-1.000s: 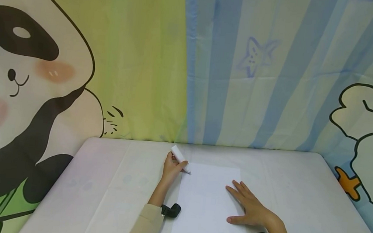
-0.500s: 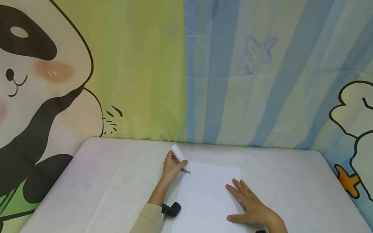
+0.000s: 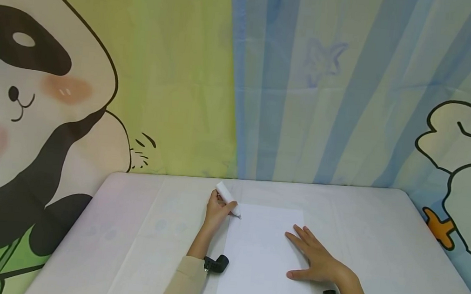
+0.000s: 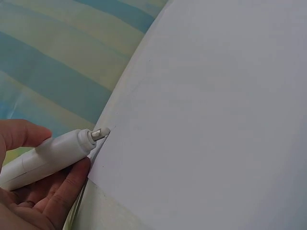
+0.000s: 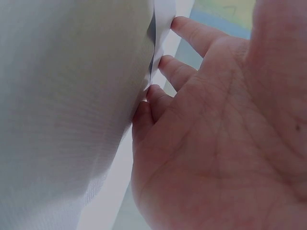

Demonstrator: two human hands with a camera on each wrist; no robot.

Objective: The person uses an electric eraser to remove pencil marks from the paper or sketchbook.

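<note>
My left hand [image 3: 216, 214] pinches a thick white electric eraser [image 3: 225, 194], holding it slanted over the far left corner of a sheet of white paper [image 3: 265, 257]. In the left wrist view, the metal chuck and pale blunt tip [image 4: 104, 132] stand right at a short faint line near the paper's edge. The thumb lies on top of the barrel, the other fingers under it. On the right side, my right hand [image 3: 318, 263] rests across the paper's edge with its fingers spread. Its fingertips [image 5: 165, 61] touch the sheet in the right wrist view.
A white-covered table [image 3: 377, 253] extends to both sides of the paper. Behind it hangs a printed curtain [image 3: 182, 81] with a panda at left. Black wrist cameras [image 3: 216, 264] sit below both hands, close over the table.
The head view has shifted very slightly. Both hands and the electric eraser keep the same places on the paper.
</note>
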